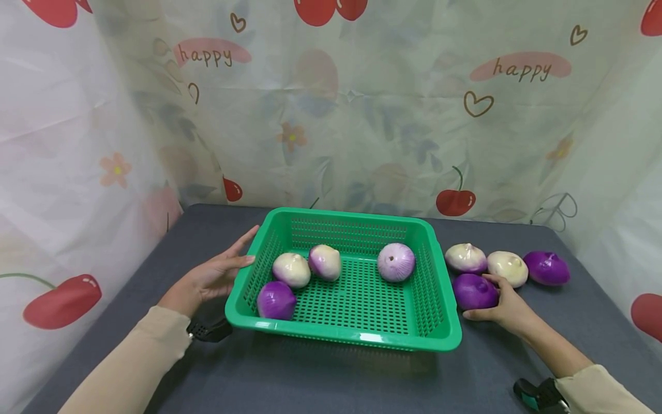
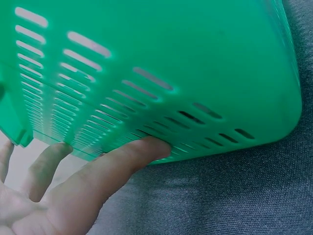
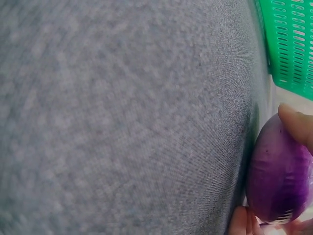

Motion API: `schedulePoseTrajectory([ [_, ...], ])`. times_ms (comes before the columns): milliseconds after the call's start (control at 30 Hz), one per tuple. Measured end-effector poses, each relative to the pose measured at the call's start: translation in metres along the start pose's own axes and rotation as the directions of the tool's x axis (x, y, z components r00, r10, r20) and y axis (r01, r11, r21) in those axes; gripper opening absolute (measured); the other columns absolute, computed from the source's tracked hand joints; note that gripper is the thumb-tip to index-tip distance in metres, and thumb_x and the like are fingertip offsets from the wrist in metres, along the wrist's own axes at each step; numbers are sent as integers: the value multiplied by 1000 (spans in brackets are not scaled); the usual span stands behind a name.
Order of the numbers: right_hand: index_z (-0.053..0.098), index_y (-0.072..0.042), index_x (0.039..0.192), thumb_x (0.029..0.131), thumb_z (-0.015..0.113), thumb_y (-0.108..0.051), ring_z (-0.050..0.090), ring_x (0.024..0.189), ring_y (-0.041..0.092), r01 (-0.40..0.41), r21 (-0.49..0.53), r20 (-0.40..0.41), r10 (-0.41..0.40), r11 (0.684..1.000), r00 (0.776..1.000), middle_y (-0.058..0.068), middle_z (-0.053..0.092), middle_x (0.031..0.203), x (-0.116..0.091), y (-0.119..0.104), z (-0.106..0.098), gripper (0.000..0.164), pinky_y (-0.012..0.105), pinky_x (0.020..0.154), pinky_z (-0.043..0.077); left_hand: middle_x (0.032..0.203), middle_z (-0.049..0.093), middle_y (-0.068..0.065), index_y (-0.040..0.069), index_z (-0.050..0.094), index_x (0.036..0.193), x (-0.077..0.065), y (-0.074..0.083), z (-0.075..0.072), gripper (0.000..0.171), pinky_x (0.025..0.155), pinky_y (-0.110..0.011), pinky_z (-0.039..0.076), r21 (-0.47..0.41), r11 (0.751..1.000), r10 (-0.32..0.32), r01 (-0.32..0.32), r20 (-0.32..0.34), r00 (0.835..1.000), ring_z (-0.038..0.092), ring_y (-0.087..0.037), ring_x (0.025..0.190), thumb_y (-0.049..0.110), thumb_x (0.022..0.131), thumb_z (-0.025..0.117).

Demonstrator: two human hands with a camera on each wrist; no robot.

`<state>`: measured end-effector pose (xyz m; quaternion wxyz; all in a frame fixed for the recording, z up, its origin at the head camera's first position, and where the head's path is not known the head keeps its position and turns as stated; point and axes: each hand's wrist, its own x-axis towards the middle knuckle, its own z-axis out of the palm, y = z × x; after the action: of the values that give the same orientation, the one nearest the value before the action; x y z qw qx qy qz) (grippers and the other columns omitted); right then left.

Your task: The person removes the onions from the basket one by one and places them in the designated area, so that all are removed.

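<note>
A green perforated plastic basket (image 1: 357,340) sits on the cloth-covered table. My left hand (image 1: 214,277) is at its left side; the left wrist view shows the fairly straight thumb and fingers (image 2: 142,149) against the slotted wall. Just right of the basket, my right hand (image 1: 504,305) grips a glossy purple onion (image 1: 473,292), thumb on the near side and fingers on the far side. In the right wrist view, this purple onion (image 3: 279,171) is low against the grey cloth. Inside the basket are a purple onion (image 1: 276,300), two white-and-purple onions (image 1: 292,270) and a pale purple onion (image 1: 396,262).
Behind my right hand, a white-and-purple onion (image 1: 466,257), a whitish onion (image 1: 508,268) and a dark purple onion (image 1: 547,268) lie in a row on the grey tablecloth (image 1: 289,374). A printed curtain (image 1: 362,144) stands behind the table and along both sides.
</note>
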<state>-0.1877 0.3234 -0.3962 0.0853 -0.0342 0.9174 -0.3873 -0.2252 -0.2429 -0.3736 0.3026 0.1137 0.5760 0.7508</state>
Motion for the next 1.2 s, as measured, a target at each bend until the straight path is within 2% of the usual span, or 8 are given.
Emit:
schedulePoseTrajectory([
  [433, 8, 15, 144, 79, 80, -19, 36, 123, 53, 0, 26, 16, 0, 1000, 1000, 42, 26, 138, 0, -1, -1, 103, 61, 98, 39, 158, 2, -24, 48, -4, 152, -2, 2, 3, 72, 88, -49, 54, -13, 1000, 2, -2, 6, 1000, 61, -25, 115, 12, 105, 38],
  [700, 9, 14, 145, 81, 78, -20, 38, 124, 52, 6, 50, 26, -7, 999, 1000, 42, 28, 138, -1, 0, -4, 101, 51, 95, 44, 158, 3, -24, 48, -3, 152, -1, 2, 4, 73, 88, -48, 54, -12, 1000, 1, -1, -2, 1000, 61, -24, 115, 12, 105, 38],
  [833, 10, 11, 147, 84, 76, -26, 34, 127, 54, -16, 36, 39, 15, 999, 999, 42, 27, 140, -4, -3, -11, 99, 58, 97, 43, 158, 2, -24, 48, -3, 152, -1, 3, 5, 73, 89, -48, 54, -19, 1000, 1, -1, 1, 1000, 60, -24, 116, 11, 105, 39],
  [900, 9, 11, 148, 86, 74, -28, 31, 128, 56, -24, 30, 48, 22, 999, 999, 42, 26, 141, -5, -7, -17, 98, 65, 99, 39, 158, 1, -24, 48, -3, 152, -1, 4, 5, 73, 89, -48, 54, -23, 1000, 0, 1, 2, 1000, 60, -25, 116, 11, 105, 39],
  [1033, 12, 11, 147, 90, 69, -29, 29, 131, 57, 19, 28, 50, -20, 999, 999, 40, 26, 144, -7, -21, -31, 91, 67, 101, 35, 159, 0, -23, 47, -4, 152, -1, 4, 5, 74, 88, -48, 54, -29, 1000, -1, 1, 2, 1000, 59, -24, 116, 11, 105, 39],
  [1133, 16, 7, 148, 94, 64, -30, 30, 132, 56, 60, 37, 50, -61, 998, 997, 37, 27, 147, -9, -36, -44, 82, 63, 101, 39, 159, -1, -23, 47, -6, 152, -1, 4, 5, 74, 88, -47, 54, -28, 1000, -2, 3, 5, 1000, 60, -24, 116, 11, 105, 39],
  [1200, 19, 3, 149, 96, 61, -31, 32, 132, 54, 85, 52, 49, -87, 995, 995, 34, 28, 147, -9, -48, -52, 75, 53, 97, 48, 159, -2, -23, 46, -7, 152, -2, 4, 5, 75, 88, -47, 54, -28, 1000, -4, 4, 9, 1000, 60, -24, 116, 11, 105, 39],
])
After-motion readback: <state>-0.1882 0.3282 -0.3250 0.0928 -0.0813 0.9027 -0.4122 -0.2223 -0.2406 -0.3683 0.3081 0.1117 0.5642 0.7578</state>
